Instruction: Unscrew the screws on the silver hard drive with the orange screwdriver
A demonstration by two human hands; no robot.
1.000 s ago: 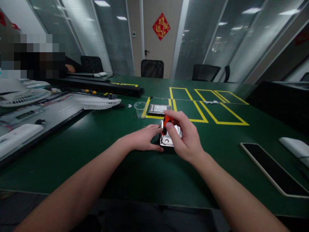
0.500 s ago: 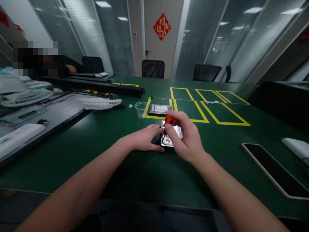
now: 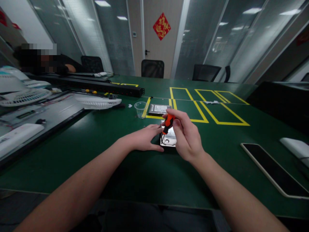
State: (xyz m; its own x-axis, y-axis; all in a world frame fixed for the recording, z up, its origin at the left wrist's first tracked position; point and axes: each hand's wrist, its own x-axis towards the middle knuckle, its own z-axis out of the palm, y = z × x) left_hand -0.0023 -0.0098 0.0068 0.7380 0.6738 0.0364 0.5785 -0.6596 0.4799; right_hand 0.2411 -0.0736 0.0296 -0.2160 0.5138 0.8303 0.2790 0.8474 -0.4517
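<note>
A silver hard drive (image 3: 170, 138) lies on the green table in front of me. My left hand (image 3: 147, 138) grips its left side, thumb at the near corner and fingers at the far one. In my right hand (image 3: 187, 137) is a screwdriver (image 3: 169, 120) with an orange and black handle, held tilted between thumb and fingers. Its thin shaft points down at the drive's near left corner; whether the tip sits in a screw is too small to tell. My right hand covers the drive's right part. Just beyond lies a second hard drive (image 3: 159, 109) with a white label.
A clear plastic cup (image 3: 141, 110) stands left of the second drive. Yellow tape rectangles (image 3: 231, 123) mark the table. A phone (image 3: 274, 167) lies at right. Fan parts (image 3: 98, 102), a long black bar (image 3: 96, 87) and a flat panel (image 3: 58, 112) fill the left, where another person (image 3: 58, 64) sits.
My right fingers have shifted round the screwdriver handle, the thumb drawing back to the right, so more of the handle and drive shows. My left hand stays put.
</note>
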